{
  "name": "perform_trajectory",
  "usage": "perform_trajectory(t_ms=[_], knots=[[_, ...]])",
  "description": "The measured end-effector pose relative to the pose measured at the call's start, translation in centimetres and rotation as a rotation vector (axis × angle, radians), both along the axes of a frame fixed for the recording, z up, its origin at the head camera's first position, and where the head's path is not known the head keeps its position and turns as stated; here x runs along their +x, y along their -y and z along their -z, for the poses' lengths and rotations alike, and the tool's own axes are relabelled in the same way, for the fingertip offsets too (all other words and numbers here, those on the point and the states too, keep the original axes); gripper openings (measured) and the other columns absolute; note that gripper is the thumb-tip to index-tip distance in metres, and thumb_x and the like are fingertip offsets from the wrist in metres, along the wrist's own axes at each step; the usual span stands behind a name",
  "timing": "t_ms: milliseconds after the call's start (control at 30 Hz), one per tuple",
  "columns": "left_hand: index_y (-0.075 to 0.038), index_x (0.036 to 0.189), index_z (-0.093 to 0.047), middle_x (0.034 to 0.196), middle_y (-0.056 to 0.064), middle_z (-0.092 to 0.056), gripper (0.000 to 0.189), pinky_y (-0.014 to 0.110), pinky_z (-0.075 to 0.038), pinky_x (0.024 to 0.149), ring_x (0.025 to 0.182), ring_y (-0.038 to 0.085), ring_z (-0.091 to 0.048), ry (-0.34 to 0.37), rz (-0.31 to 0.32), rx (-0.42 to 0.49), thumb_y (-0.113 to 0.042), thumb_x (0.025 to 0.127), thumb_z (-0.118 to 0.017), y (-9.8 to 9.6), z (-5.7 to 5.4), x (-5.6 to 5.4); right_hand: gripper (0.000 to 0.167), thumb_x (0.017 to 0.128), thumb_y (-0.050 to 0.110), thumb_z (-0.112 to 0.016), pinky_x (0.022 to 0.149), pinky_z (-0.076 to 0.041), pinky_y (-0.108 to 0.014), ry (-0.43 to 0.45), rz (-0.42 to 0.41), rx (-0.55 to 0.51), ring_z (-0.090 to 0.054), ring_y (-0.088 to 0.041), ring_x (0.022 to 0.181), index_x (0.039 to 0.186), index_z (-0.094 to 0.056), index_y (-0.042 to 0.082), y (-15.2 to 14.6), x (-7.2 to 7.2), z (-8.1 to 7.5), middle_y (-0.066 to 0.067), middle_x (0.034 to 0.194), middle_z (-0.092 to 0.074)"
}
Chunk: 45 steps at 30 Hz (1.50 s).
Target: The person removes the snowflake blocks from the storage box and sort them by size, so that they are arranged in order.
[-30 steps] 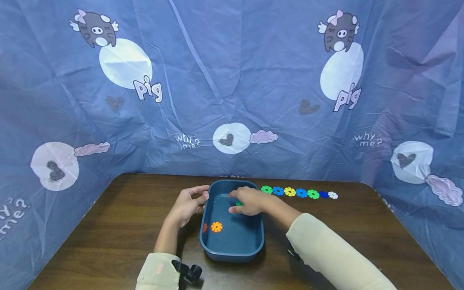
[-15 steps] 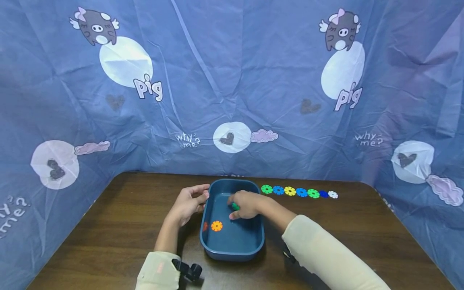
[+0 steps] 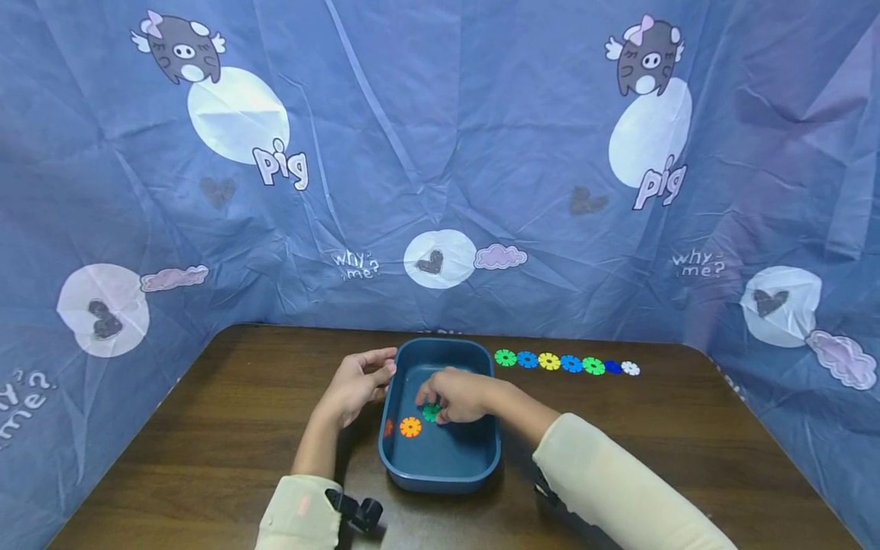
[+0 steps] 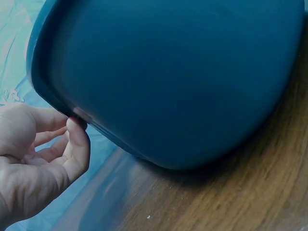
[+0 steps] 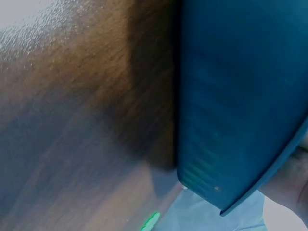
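A deep blue-grey plastic bin [image 3: 450,484] stands on the table. At its left rim is my left hand [image 3: 355,388], and in the left wrist view the thumb and fingers [image 4: 77,144] pinch that rim. Inside the bin, my right hand [image 3: 462,395] has its thumb and curled fingers at the edges of a green notched plastic disc [image 3: 431,413], low over the bin floor. An orange disc [image 3: 410,427] lies close by toward the left wall, which reflects it. The bin's side hides most of the right hand in the right wrist view.
Beyond the bin's far right corner, several small notched discs in green, blue, yellow [image 3: 548,361] and white [image 3: 630,368] form a row on the brown wooden table [image 3: 660,428]. A blue printed cloth [image 3: 357,153] hangs behind the table.
My right hand has moved toward me and left inside the bin, and the green disc has come with it, closer to the orange one. The left hand stays at the rim.
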State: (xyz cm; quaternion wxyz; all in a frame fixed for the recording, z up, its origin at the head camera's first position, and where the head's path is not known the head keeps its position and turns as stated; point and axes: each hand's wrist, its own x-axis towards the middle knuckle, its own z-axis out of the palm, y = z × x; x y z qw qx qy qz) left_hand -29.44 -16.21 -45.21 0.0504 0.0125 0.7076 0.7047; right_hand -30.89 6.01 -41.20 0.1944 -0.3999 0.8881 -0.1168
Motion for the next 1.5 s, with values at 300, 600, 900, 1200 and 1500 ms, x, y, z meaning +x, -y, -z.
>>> perform_trajectory(t_ms=[300, 600, 900, 1200, 1500], knots=[[0.006, 0.138, -0.058, 0.116, 0.019, -0.059, 0.037, 0.027, -0.058, 0.070, 0.088, 0.016, -0.063, 0.007, 0.003, 0.002, 0.001, 0.101, -0.059, -0.1, 0.0, 0.0, 0.025, 0.091, 0.018, -0.080, 0.086, -0.051, -0.028, -0.001, 0.041, -0.022, -0.057, -0.009, 0.090, 0.115, -0.074, 0.017, 0.2, -0.4, 0.8, 0.004, 0.102, -0.066], [0.005, 0.139, -0.058, 0.117, 0.019, -0.058, 0.038, 0.028, -0.059, 0.072, 0.093, 0.018, -0.063, -0.004, 0.005, -0.002, 0.002, 0.101, -0.059, -0.1, 0.1, 0.0, 0.015, 0.089, 0.016, -0.082, 0.079, -0.049, -0.026, 0.050, 0.055, -0.054, -0.056, -0.010, 0.084, 0.098, -0.070, 0.018, 0.3, -0.8, 1.4, 0.006, 0.092, -0.063], [0.004, 0.139, -0.059, 0.120, 0.021, -0.059, 0.038, 0.028, -0.059, 0.073, 0.096, 0.021, -0.063, 0.000, 0.000, -0.009, 0.002, 0.101, -0.059, -0.1, 0.1, 0.0, 0.025, 0.089, 0.012, -0.081, 0.082, -0.050, -0.027, 0.132, 0.099, -0.107, -0.058, -0.011, 0.087, 0.108, -0.066, 0.017, 0.3, -1.2, 1.8, 0.002, 0.098, -0.063], [0.007, 0.139, -0.057, 0.118, 0.022, -0.059, 0.038, 0.025, -0.058, 0.070, 0.092, 0.016, -0.062, -0.018, 0.007, -0.002, 0.003, 0.101, -0.058, -0.1, 0.2, -0.1, 0.024, 0.086, 0.007, -0.083, 0.079, -0.050, -0.026, 0.100, 0.064, -0.138, -0.057, -0.010, 0.085, 0.103, -0.068, 0.014, 0.3, -1.3, 1.8, 0.002, 0.096, -0.063], [0.007, 0.140, -0.056, 0.118, 0.022, -0.059, 0.039, 0.026, -0.058, 0.070, 0.091, 0.016, -0.062, -0.017, 0.009, -0.003, 0.001, 0.102, -0.059, 0.1, 0.0, 0.1, 0.014, 0.094, -0.001, -0.070, 0.076, -0.052, -0.023, 0.094, 0.038, -0.228, -0.061, -0.007, 0.081, 0.097, -0.070, 0.013, 0.2, -1.1, 1.2, 0.003, 0.087, -0.069]])
